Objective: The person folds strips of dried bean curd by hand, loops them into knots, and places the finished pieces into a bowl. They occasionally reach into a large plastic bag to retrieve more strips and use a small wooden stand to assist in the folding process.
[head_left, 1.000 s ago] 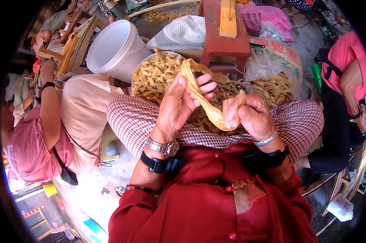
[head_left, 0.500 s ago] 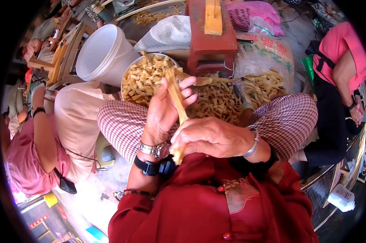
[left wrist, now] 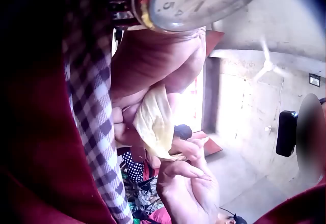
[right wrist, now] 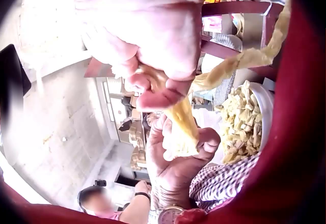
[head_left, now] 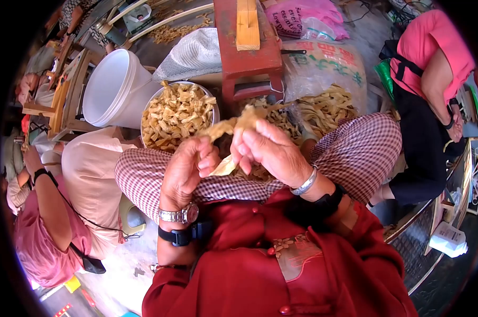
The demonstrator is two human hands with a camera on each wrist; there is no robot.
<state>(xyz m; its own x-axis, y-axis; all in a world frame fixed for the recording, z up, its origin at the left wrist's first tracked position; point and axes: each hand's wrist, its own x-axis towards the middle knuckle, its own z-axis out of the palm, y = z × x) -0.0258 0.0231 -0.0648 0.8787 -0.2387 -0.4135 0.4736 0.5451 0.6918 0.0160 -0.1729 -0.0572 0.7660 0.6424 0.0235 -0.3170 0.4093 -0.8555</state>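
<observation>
Between my two hands is a limp, yellow-brown strip (head_left: 224, 167), folded or looped on itself. My left hand (head_left: 185, 165) has curled fingers and grips the strip from the left. On the other side, my right hand (head_left: 268, 152) pinches it between thumb and fingers. A long tail of it runs away from the right hand in the right wrist view, while the pale yellow end (right wrist: 182, 127) reaches down to the left fingers. Just beyond the hands stands a round basin (head_left: 216, 117) heaped with short, knotted-looking pieces (head_left: 178, 112) of similar colour.
More long strips (head_left: 327, 105) lie on clear plastic beyond my right knee. Farther off are a red stool (head_left: 252, 68) with a wooden block on it, a white bucket (head_left: 109, 90) and a printed sack (head_left: 328, 66). People sit on both sides.
The right hand drew along the strip toward my body, then moved away again beside the left. The left fingers, earlier spread, are now curled. The strip went from stretched to folded.
</observation>
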